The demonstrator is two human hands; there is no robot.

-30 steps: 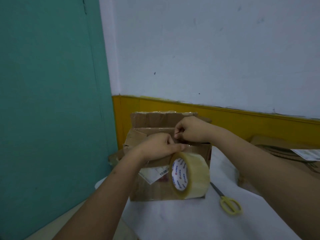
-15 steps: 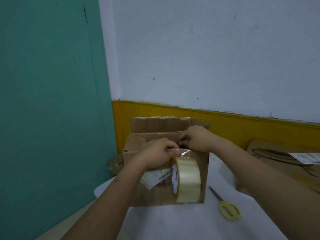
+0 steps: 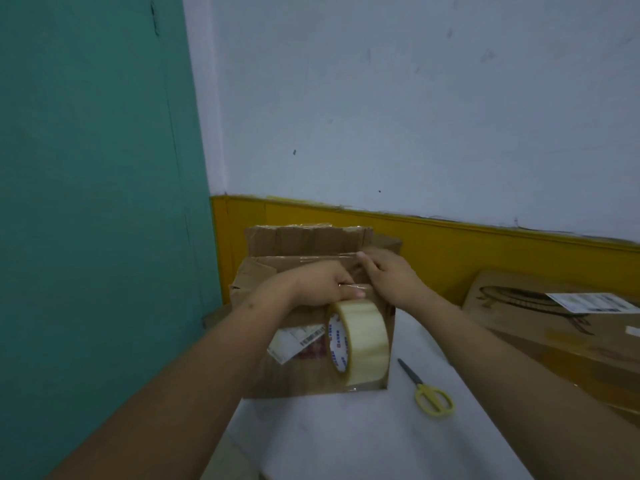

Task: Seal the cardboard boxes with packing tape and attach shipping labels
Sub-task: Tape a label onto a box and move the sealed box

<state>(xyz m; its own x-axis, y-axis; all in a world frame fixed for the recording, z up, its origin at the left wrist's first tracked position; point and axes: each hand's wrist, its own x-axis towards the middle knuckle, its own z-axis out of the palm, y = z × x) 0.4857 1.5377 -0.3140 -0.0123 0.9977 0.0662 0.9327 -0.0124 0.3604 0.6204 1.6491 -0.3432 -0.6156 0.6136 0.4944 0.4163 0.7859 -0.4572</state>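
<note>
Head view: sealing step under way, judging by the tape stretching over the top of the cardboard box [image 3: 313, 341], at 6 o'clock of centre. Left hand [image 3: 320, 285] pinching the free tape end between thumb and fingers, on the near top edge of the box. Tape roll [image 3: 358, 342] hanging just below that hand, at 5 o'clock from it, against the box front. Right hand [image 3: 388, 271] lying at 3 o'clock of the left hand, touching the closed near flap; fingers bent over the tape strip, pressing or pinching, cannot tell which. Far flap standing upright at 12 o'clock of both hands, so top only partly closed. Box contents hidden by flap and hands; cannot tell. Old label [image 3: 298, 339] sticking on the box front, at 9 o'clock of the roll.

Next move probably calling for pulling more tape across the seam, smoothing it down, then cutting. Scissors [image 3: 427, 389] lying on the white table [image 3: 346, 438] at 4 o'clock of the box, apart from it. Second box [image 3: 554, 334] lying at 3 o'clock, closed, with a shipping label [image 3: 592, 302] resting on top; contents not showing.
</note>
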